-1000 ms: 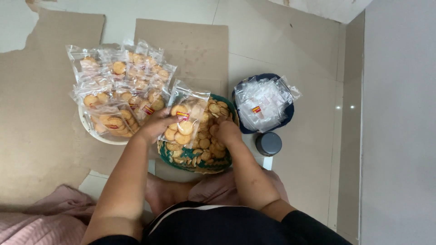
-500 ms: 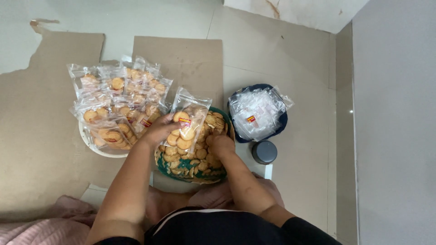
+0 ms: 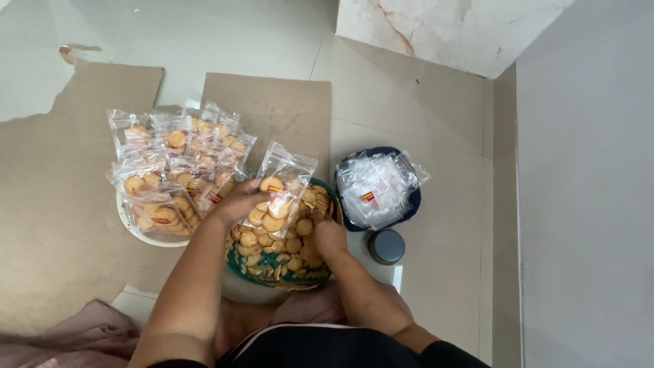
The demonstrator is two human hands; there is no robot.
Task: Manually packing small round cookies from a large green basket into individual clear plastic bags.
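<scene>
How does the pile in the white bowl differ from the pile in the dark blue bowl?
The packets in the white bowl are clear bags filled with round golden biscuits, bulging and heaped high; those in the dark blue bowl are empty clear bags, flat and whitish. The white bowl sits beside the left hand, the blue bowl beyond the right hand. Both hold the same kind of clear bag with a small red label.

Right hand (image 3: 330,238) fingertips are buried among the biscuits (image 3: 283,249).
</scene>
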